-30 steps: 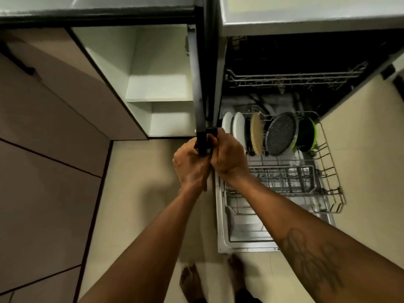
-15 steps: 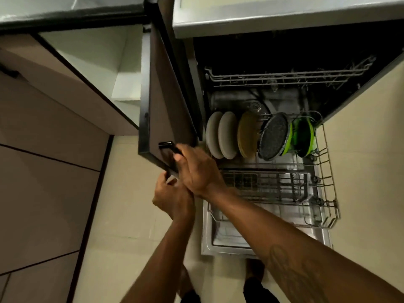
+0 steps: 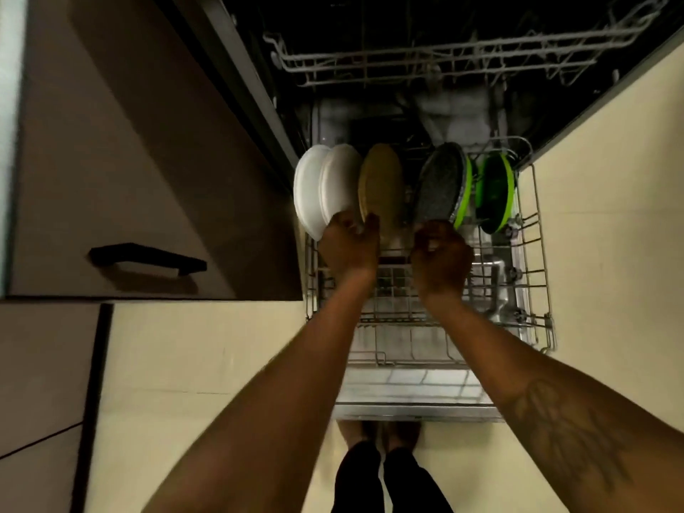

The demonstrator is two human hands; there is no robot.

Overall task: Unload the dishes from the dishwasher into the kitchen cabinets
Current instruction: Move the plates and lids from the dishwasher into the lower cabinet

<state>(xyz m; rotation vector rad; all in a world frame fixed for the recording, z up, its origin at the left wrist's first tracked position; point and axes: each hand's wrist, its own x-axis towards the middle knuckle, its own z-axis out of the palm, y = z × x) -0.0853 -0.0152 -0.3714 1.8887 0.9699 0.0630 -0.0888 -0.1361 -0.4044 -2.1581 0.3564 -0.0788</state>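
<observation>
I note both hands off the cabinet handle, now at the rack: left hand pinching a white plate, right hand curled beside the grey plate, grip unclear; unloading starts.

No lettering, label, brand or number can be read anywhere — not on the round white plates, the grey wire dishwasher rack or the brown cabinet door.
</observation>
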